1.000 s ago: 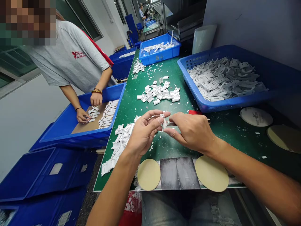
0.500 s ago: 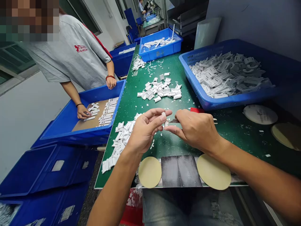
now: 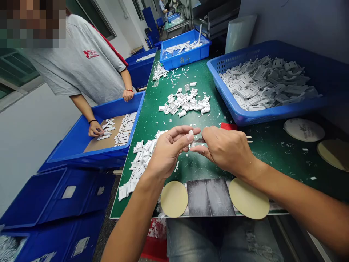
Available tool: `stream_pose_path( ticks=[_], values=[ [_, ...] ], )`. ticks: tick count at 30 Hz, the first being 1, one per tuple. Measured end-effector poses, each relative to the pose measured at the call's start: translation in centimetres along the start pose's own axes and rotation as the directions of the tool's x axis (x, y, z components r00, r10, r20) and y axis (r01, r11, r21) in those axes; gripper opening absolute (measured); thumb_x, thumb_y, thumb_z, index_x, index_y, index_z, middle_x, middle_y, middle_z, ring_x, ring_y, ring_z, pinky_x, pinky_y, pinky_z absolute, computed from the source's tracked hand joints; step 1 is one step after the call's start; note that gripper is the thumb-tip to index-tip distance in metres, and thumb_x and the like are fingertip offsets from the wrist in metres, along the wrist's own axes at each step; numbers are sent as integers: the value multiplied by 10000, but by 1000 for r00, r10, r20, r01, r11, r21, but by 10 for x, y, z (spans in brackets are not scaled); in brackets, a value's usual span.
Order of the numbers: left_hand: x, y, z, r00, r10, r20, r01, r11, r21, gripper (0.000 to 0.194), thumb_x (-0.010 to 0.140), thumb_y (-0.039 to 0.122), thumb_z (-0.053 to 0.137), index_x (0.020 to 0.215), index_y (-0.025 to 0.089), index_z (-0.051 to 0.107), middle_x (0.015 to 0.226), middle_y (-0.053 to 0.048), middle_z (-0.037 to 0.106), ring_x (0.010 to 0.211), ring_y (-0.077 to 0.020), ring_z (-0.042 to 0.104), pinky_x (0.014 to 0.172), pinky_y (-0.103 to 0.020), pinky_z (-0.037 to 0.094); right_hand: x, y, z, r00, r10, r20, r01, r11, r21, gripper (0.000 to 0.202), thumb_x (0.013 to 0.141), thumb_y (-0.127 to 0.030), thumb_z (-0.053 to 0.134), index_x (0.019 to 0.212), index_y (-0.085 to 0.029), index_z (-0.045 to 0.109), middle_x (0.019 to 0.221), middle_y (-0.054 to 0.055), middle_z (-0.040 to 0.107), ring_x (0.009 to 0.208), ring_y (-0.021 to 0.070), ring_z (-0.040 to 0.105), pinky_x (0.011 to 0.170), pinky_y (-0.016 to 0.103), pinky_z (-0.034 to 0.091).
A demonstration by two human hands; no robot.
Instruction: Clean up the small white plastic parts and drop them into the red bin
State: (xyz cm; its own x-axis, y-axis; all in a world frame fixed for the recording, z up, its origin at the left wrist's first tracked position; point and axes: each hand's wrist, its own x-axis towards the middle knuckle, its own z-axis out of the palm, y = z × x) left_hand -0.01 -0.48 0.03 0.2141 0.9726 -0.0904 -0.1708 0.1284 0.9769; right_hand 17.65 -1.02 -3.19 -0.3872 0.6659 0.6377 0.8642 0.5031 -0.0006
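A green bench [image 3: 201, 167] runs away from the camera, strewn with white scraps, while across its left side a person in a gray shirt [image 3: 89, 69] with red trim reaches one hand into a large blue bin [image 3: 81, 156], where white strips [image 3: 124, 130] lie in rows on brown board. At right on the bench, a blue basket [image 3: 240, 120] brims with white plastic parts [image 3: 253, 85]; a smaller blue tray [image 3: 188, 61] at the far end holds long white pieces. Loose white parts form a pile [image 3: 141, 160] along the left edge and a second cluster [image 3: 188, 103] at mid-bench. Two dark panels [image 3: 210, 197] sit side by side at the near edge, between two pale yellow discs [image 3: 174, 199].

Above them, the left hand [image 3: 171, 149] pinches a small white part [image 3: 192, 138] upright between thumb and fingers. The right hand [image 3: 229, 147], closed in a grip, holds a metal blade [image 3: 200, 140] against or just beside the part, its thumb at the part's lower end.
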Motion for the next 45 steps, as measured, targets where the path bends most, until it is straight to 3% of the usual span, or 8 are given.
stream_pose_path(
  ticks=[17,27,34,37,45],
  values=[
    [0,0,1,1000,-13,-6,13,1000,-9,286,715,298,799,939,152,700,1093,-121,719,829,-158,663,651,-241,514,1,-3,-2,1000,0,-15,0,999,-35,622,963,-639,234,701,-170,546,598,29,536,504,119,394,509,293,139],
    [0,-1,-1,1000,-15,1,15,1000,-9,280,734,286,783,964,153,692,1127,-122,711,779,-135,653,633,-228,506,-1,-4,0,997,-21,-68,18,999,-48,560,966,-601,328,675,-174,543,586,18,538,494,120,381,512,297,131],
    [-1,4,3,998,-70,-10,67,981,-183,278,764,257,724,1013,155,652,1109,-129,718,817,-150,675,688,-238,526,-1,-3,0,990,-89,-112,100,990,100,550,981,-575,332,665,-179,545,557,-2,532,482,108,389,510,299,146],
    [0,6,2,998,-38,-45,25,964,-264,282,796,246,666,1065,167,637,1155,-114,703,789,-120,670,660,-205,503,0,-2,-2,989,-58,-136,83,980,182,564,991,-567,310,650,-177,533,553,-3,544,484,102,428,507,289,179],
    [0,4,2,996,21,-92,-43,969,-245,276,803,233,669,1068,156,648,1109,-116,716,751,-99,636,636,-188,477,0,-1,1,997,-9,-82,30,967,254,579,969,-612,329,692,-160,562,605,13,605,536,107,533,515,279,218]
  ],
)
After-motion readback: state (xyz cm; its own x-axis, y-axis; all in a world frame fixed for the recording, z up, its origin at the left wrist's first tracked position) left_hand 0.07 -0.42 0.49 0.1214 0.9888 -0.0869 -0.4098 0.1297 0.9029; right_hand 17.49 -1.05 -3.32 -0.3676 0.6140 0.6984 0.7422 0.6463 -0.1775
